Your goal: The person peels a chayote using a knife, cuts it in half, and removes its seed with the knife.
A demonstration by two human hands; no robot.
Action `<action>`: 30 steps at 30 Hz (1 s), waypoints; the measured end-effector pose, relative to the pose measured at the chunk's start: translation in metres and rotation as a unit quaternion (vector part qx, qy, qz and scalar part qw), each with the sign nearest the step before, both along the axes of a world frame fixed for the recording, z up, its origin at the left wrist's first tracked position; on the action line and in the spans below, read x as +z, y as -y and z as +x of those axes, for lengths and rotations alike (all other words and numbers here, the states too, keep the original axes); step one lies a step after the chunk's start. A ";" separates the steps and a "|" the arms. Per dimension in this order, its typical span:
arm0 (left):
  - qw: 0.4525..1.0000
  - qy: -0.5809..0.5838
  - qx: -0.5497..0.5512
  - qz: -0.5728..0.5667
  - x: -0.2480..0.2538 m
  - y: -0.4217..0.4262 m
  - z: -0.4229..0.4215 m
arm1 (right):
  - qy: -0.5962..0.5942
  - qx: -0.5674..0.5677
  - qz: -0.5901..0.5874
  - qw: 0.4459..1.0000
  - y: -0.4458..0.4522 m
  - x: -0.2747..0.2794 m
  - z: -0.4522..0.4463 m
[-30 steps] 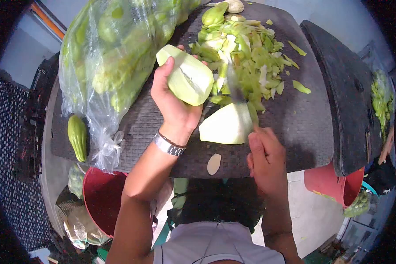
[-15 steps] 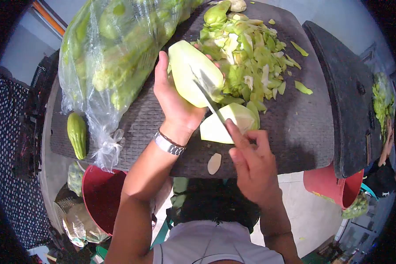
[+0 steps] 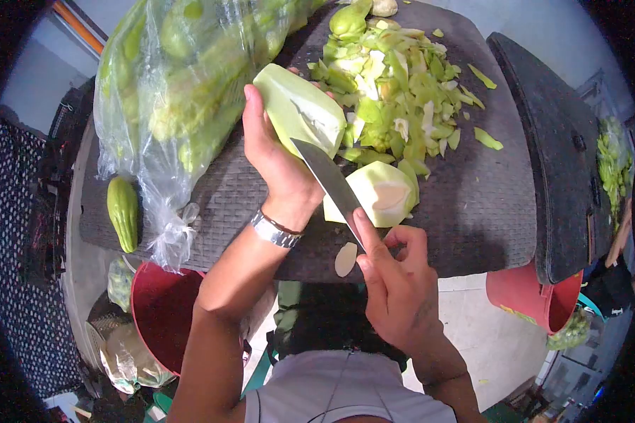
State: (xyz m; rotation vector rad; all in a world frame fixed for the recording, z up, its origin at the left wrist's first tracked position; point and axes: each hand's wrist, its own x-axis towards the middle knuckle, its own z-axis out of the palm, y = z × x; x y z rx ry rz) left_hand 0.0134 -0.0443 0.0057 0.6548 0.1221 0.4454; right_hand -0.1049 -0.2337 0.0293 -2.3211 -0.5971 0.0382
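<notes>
Raised over the table, my left hand [image 3: 282, 158] cups a peeled, pale green chayote half [image 3: 289, 106] with its cut face turned to the right. My right hand [image 3: 398, 285] grips a knife [image 3: 329, 180], index finger laid along the blade. The blade's tip is at the lower edge of the chayote half; whether it touches is hard to tell. Under the blade, another peeled chayote piece [image 3: 382, 192] lies on the table with its cut side showing. A small pale oval slice [image 3: 346, 259] rests by the front edge.
Green peelings [image 3: 395, 92] are heaped at the back, an unpeeled chayote [image 3: 351, 20] beside them. A clear bag of chayotes [image 3: 190, 84] fills the left of the dark table [image 3: 487, 211]. One loose chayote [image 3: 123, 215] lies far left. Red buckets [image 3: 164, 310] stand below both sides.
The knife has come out of the cut face and its blade now lies flatter to view. The chayote half has tilted and shifted slightly left; my right hand has moved down and left.
</notes>
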 end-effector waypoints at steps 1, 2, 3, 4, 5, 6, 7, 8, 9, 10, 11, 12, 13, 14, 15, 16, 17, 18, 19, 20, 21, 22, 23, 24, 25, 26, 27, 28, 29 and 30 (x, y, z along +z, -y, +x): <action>1.000 0.001 0.002 0.000 0.002 0.002 0.000 | 0.006 0.005 0.000 1.000 0.001 -0.001 0.001; 1.000 0.002 0.004 0.000 0.004 0.004 -0.001 | 0.012 0.009 0.000 1.000 0.001 -0.002 0.002; 1.000 0.003 0.007 0.000 0.005 0.005 -0.001 | -0.002 0.008 0.002 1.000 0.001 -0.001 0.003; 1.000 0.005 0.008 0.005 0.006 0.006 -0.002 | -0.015 0.006 0.005 1.000 0.001 0.002 0.004; 1.000 0.006 0.009 0.010 0.006 0.007 -0.003 | -0.028 0.003 0.008 1.000 0.001 0.003 0.004; 1.000 0.008 0.011 0.015 0.006 0.007 -0.003 | -0.014 0.002 0.007 1.000 0.001 0.001 0.004; 1.000 0.010 0.017 0.019 0.006 0.008 -0.002 | -0.001 0.000 0.006 1.000 0.000 -0.003 0.004; 0.999 0.012 0.022 0.023 0.005 0.008 -0.001 | 0.012 -0.001 0.005 1.000 -0.001 -0.005 0.003; 0.999 0.013 0.029 0.027 0.004 0.008 -0.002 | 0.005 -0.005 0.008 1.000 -0.002 -0.005 0.003; 0.999 0.008 0.030 0.023 0.004 0.009 -0.002 | -0.002 -0.009 0.011 1.000 -0.003 -0.004 0.002; 0.999 0.004 0.032 0.019 0.005 0.009 -0.002 | -0.009 -0.012 0.015 1.000 -0.004 -0.003 0.002; 0.999 0.000 0.033 0.015 0.005 0.010 -0.002 | -0.009 -0.011 0.014 1.000 -0.004 -0.003 0.002; 0.999 0.002 0.035 0.022 0.006 0.011 -0.002 | -0.009 -0.012 0.013 1.000 -0.004 -0.003 0.002; 0.999 0.005 0.037 0.029 0.006 0.011 -0.002 | -0.008 -0.013 0.012 1.000 -0.004 -0.003 0.002; 0.999 0.007 0.039 0.035 0.006 0.011 -0.003 | -0.014 -0.016 0.011 1.000 -0.005 -0.002 0.001; 0.998 0.006 0.040 0.040 0.007 0.011 -0.003 | -0.020 -0.018 0.009 1.000 -0.007 -0.001 0.000; 0.998 0.005 0.042 0.045 0.008 0.011 -0.003 | -0.025 -0.020 0.008 0.999 -0.008 0.000 0.000; 0.998 0.003 0.044 0.049 0.009 0.011 -0.004 | -0.027 -0.015 0.013 0.999 -0.007 -0.002 0.000; 0.998 0.006 0.041 0.055 0.009 0.010 -0.004 | -0.029 -0.010 0.018 0.999 -0.006 -0.005 0.000; 0.997 0.009 0.038 0.061 0.008 0.009 -0.004 | -0.030 -0.006 0.023 0.999 -0.005 -0.009 0.001; 0.997 0.013 0.035 0.067 0.008 0.008 -0.004 | -0.025 -0.003 0.024 0.999 -0.005 -0.011 0.001; 0.998 0.000 0.023 0.062 0.007 0.006 -0.003 | -0.019 -0.001 0.024 1.000 -0.004 -0.012 0.002; 0.998 -0.011 0.010 0.057 0.006 0.003 -0.002 | -0.013 0.001 0.024 1.000 -0.004 -0.013 0.003; 0.998 -0.023 -0.002 0.052 0.005 0.001 -0.001 | -0.004 -0.001 0.010 1.000 -0.003 -0.012 0.002; 0.999 -0.029 -0.025 0.038 0.004 0.000 -0.002 | 0.004 -0.002 -0.004 1.000 -0.002 -0.011 0.001; 0.998 -0.034 -0.049 0.023 0.004 -0.002 -0.001 | 0.013 -0.003 -0.018 1.000 -0.002 -0.010 0.001; 0.997 -0.040 -0.072 0.009 0.004 -0.003 -0.001 | 0.005 -0.005 -0.009 1.000 -0.001 -0.007 0.002; 0.996 -0.037 -0.081 0.005 0.004 -0.003 0.000 | -0.003 -0.007 -0.001 1.000 0.001 -0.003 0.002; 0.996 -0.037 -0.086 -0.002 0.004 -0.002 -0.001 | -0.013 -0.008 0.007 1.000 0.002 -0.001 0.002; 0.995 -0.037 -0.091 -0.007 0.005 -0.002 -0.001 | -0.012 -0.009 0.007 1.000 0.003 -0.002 0.003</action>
